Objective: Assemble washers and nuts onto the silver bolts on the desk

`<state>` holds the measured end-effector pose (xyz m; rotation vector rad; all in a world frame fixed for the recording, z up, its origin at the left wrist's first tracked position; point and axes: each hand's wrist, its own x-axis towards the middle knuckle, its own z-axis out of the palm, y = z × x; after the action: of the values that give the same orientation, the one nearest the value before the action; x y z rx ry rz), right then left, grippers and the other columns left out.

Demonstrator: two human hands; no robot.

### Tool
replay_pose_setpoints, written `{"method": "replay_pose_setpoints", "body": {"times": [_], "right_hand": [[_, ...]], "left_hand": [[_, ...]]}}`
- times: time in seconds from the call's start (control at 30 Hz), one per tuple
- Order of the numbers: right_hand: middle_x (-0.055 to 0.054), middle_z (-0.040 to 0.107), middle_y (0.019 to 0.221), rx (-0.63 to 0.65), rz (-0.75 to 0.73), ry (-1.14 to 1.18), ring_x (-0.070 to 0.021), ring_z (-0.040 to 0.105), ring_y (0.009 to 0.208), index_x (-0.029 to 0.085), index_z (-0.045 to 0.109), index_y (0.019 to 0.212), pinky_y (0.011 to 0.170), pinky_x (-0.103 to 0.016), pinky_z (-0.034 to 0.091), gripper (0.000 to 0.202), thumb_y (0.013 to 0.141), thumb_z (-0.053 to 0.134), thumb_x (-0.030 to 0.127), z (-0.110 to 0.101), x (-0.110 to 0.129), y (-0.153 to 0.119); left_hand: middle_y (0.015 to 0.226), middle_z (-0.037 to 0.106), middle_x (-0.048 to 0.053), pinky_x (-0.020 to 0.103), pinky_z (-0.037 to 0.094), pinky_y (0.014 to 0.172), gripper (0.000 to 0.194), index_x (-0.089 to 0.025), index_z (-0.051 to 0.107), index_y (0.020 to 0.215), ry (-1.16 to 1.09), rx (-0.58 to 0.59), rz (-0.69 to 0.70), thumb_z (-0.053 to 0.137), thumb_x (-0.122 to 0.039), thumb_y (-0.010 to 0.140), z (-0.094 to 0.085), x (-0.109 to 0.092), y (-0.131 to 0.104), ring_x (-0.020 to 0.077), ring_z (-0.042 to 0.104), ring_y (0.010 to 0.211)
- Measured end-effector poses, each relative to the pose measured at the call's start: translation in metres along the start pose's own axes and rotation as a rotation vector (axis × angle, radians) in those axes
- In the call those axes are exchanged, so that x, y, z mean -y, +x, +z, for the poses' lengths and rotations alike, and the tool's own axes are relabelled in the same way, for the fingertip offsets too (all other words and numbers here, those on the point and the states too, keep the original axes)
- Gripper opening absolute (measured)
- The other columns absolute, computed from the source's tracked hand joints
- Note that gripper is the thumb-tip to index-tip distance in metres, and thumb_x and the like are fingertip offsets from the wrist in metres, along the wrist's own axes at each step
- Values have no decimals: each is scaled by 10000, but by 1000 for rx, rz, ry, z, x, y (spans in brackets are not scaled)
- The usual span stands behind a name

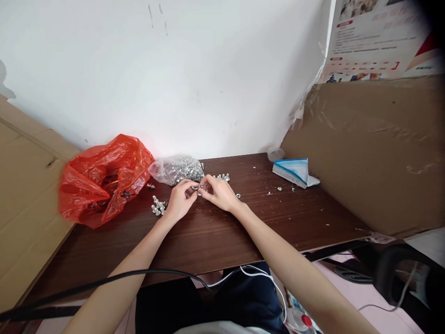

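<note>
"What have those hands got?"

"A small metal piece [195,188]. The left hand [181,199] and the right hand [220,191] both pinch it, fingertips drawn close together, low over the table [222,241] and just in front of the clear bag [177,169] of metal bits."

"One part or two?"

"I can't fairly say from here; the fingers cover most of it. It may be a nut on a bolt."

"What would worry you?"

"A slip, first. Only fingertips have it, so a loose pinch or a hurried twist could drop it, and something that small could roll off among the scraps. That loose nut [238,195] near the right wrist could be flicked away too."

"And those bolts?"

"The row of bolts [222,177] stands just beyond the right hand. Knuckles pushed forward would likely topple it. The bolt cluster [159,206] sits beside the left wrist, so a sideways sweep there could scatter it."

"There's that black cable [104,280] as well."

"Yes, it crosses the left forearm. A quick lift of that arm might catch it and jerk the hand mid-pinch."
</note>
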<state>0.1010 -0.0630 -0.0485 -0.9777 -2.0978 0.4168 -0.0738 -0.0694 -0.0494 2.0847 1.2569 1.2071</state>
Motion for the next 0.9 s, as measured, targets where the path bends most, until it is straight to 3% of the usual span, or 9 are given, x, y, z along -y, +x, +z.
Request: {"method": "replay_pose_setpoints", "body": {"times": [0.23, 0.43, 0.73, 0.9], "right_hand": [[-7, 629, 816, 15, -15, -19, -140, 556, 698, 197, 556, 927, 623, -225, 369, 113, 864, 550, 291, 1, 0, 1], [3, 614, 776, 62, -5, -51, -128, 542, 672, 187, 564, 891, 608, -216, 347, 110, 849, 585, 286, 2, 1, 1], [3, 623, 744, 78, -10, -71, -126, 545, 656, 184, 608, 879, 609, -217, 338, 106, 875, 574, 285, 2, -2, 3], [-23, 663, 834, 43, 3, -109, -143, 577, 717, 191, 631, 910, 632, -230, 349, 153, 919, 509, 284, 3, -2, 4]], "left_hand": [[918, 638, 36, 269, 489, 637, 138, -190, 679, 858, 125, -13, 50, 591, -225, 758, 1, 7, 0, 123, 550, 651], [918, 654, 53, 341, 477, 781, 149, -199, 713, 818, 214, 23, 33, 615, -182, 707, 0, 13, -1, 213, 592, 876], [728, 649, 20, 292, 438, 661, 114, -219, 729, 728, 255, 93, 49, 620, -251, 739, 0, 15, 1, 165, 532, 683], [721, 648, 15, 281, 425, 643, 111, -222, 730, 722, 245, 93, 48, 632, -268, 750, 1, 15, 1, 160, 523, 660]]}}
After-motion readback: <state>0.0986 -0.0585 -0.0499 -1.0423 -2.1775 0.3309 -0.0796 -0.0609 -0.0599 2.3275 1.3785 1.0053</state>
